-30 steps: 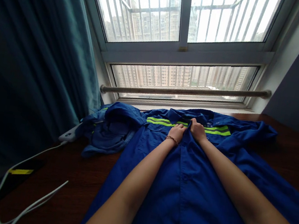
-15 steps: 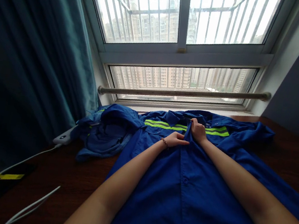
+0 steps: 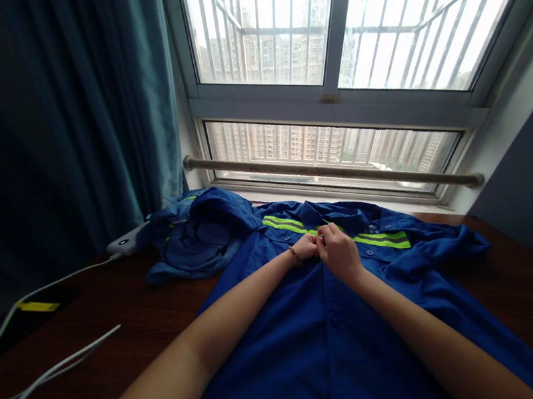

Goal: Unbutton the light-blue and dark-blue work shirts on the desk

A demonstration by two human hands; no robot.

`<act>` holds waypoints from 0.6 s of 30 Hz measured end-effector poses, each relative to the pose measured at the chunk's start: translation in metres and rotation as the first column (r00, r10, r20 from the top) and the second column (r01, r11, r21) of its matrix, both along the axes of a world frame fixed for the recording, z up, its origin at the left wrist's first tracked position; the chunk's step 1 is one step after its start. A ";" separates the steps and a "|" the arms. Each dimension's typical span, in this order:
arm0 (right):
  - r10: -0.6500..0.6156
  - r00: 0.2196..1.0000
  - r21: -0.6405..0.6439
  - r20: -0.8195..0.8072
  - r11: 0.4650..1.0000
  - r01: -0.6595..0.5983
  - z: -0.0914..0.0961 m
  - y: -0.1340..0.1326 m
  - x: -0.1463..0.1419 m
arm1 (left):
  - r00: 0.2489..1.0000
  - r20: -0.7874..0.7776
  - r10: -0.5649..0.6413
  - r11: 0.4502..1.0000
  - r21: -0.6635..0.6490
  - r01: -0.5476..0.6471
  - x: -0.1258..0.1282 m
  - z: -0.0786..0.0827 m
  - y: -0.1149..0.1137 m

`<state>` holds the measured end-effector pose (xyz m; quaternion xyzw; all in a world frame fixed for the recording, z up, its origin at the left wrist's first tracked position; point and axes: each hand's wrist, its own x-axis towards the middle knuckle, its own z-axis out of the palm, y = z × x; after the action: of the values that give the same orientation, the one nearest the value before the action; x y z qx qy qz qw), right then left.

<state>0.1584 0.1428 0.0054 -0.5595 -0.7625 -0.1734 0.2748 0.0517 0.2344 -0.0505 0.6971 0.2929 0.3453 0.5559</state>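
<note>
A blue work shirt (image 3: pixel 275 336) with a yellow-green reflective band lies spread out, its collar towards the window. At the front placket, just below the collar, my two hands meet. My left hand (image 3: pixel 307 247), a bracelet at its wrist, pinches the cloth edge from the left. My right hand (image 3: pixel 339 253) is closed on the placket beside it, its fingertips touching those of the left. Whether a button lies between the fingers is hidden. Lower on the placket a button (image 3: pixel 333 316) shows.
Bunched blue clothing (image 3: pixel 204 237) lies left of the shirt on the dark wooden table (image 3: pixel 151 316). A white power strip (image 3: pixel 127 239) with a white cable (image 3: pixel 67 276) is by the curtain (image 3: pixel 154 107). A metal rail (image 3: pixel 336 172) crosses the window.
My right hand has come down and left, over against my left hand. The placket edge that was held up is now lower, and the collar lies flatter. The view has shifted slightly.
</note>
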 end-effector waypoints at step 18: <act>0.177 0.966 -0.116 -0.190 0.973 -0.201 -0.044 -0.017 0.028 | 0.998 0.027 -0.049 0.991 -0.120 0.052 -0.004 0.010 -0.016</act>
<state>0.1868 0.1261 -0.0391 -0.5148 -0.7946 -0.0438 0.3189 0.0481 0.2184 -0.0407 0.6653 0.2888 0.3214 0.6089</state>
